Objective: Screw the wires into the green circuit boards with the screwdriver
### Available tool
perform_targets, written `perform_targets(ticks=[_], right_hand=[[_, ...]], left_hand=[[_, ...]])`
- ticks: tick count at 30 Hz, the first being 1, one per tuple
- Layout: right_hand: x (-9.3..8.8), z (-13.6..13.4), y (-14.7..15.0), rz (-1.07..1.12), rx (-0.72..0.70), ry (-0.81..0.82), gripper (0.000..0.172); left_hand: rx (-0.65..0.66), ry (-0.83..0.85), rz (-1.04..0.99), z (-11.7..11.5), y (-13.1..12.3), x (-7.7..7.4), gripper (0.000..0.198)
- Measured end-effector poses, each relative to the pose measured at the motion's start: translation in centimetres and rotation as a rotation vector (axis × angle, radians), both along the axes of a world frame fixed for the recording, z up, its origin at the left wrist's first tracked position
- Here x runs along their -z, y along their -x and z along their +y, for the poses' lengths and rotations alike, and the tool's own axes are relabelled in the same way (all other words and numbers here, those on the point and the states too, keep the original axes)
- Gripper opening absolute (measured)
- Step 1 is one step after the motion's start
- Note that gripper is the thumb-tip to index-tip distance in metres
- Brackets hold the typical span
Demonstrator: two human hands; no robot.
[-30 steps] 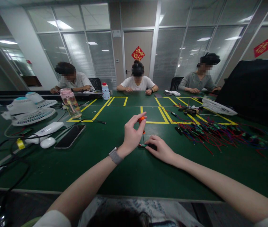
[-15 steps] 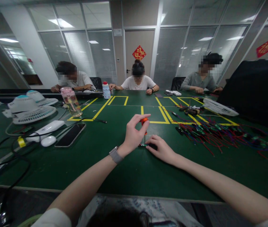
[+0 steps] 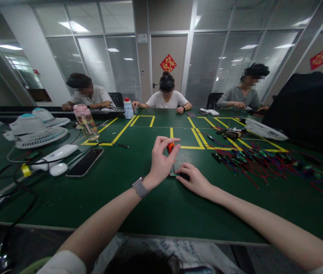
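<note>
My left hand (image 3: 161,158), a watch on its wrist, is closed around the orange handle of a screwdriver (image 3: 171,147). Its thin shaft points down to a small green circuit board (image 3: 173,174) lying on the table, with the handle leaning slightly left. Whether the tip touches the board is too small to tell. My right hand (image 3: 195,179) rests on the table just right of there, its fingertips holding the board's right end beside a black part (image 3: 183,176). Some of the board is hidden by the fingers.
On the green table (image 3: 155,207), a tangle of wired boards (image 3: 252,160) lies right, near pliers (image 3: 232,134). Leftward are a phone (image 3: 86,163), a mouse (image 3: 58,170), cables, a fan (image 3: 40,133) and a bottle (image 3: 86,123). Several people sit across the table.
The screwdriver's handle has shifted a little left, so its shaft now tilts where it stood nearly upright. My left fingers moved slightly with it; my right hand stays put.
</note>
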State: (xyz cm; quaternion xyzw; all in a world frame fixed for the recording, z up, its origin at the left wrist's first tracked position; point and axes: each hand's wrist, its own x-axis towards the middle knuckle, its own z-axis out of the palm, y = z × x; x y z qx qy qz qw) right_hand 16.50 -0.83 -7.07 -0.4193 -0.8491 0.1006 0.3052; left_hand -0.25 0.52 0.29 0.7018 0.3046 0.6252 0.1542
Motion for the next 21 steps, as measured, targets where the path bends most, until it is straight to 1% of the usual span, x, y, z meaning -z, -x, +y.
perform_targets(ticks=[1,2,3,5,7,8,10,14,16,17,19,21], right_hand=[[-0.03,-0.02,0.0,-0.001,0.002,0.0,0.01],[-0.06,-0.04,0.01,-0.002,0.002,-0.001,0.011],[-0.09,-0.06,0.02,-0.002,0.002,0.0,0.011],[-0.13,-0.08,0.03,-0.001,0.001,-0.002,0.011],[-0.15,-0.08,0.04,-0.002,0.003,-0.005,0.011],[-0.14,-0.06,0.04,-0.003,0.004,-0.006,0.011],[-0.1,-0.01,0.03,-0.004,0.005,-0.009,0.011],[0.02,0.07,0.01,-0.01,0.004,-0.013,0.011],[0.05,0.08,0.01,-0.009,0.005,-0.014,0.011],[0.06,0.07,0.02,-0.008,0.005,-0.013,0.011],[0.05,0.04,0.03,-0.004,0.006,-0.013,0.011],[0.01,0.0,0.05,0.0,0.004,-0.012,0.011]], left_hand=[[-0.022,-0.004,0.008,0.07,0.08,-0.05,0.019],[-0.011,-0.003,0.009,0.16,0.15,-0.08,0.022],[0.026,0.004,0.002,0.27,0.2,-0.08,0.025],[0.141,0.055,-0.038,0.49,0.2,0.02,0.033],[0.233,0.119,-0.082,0.61,0.08,0.16,0.035],[0.254,0.138,-0.092,0.61,0.0,0.22,0.034],[0.237,0.119,-0.071,0.48,-0.13,0.23,0.03],[0.057,-0.012,0.006,0.0,-0.06,-0.05,0.016],[0.014,-0.036,0.015,-0.11,0.08,-0.17,0.016],[0.028,-0.034,0.013,-0.1,0.14,-0.18,0.019],[0.112,-0.002,-0.011,0.02,0.19,-0.09,0.028],[0.193,0.052,-0.051,0.2,0.13,0.09,0.032]])
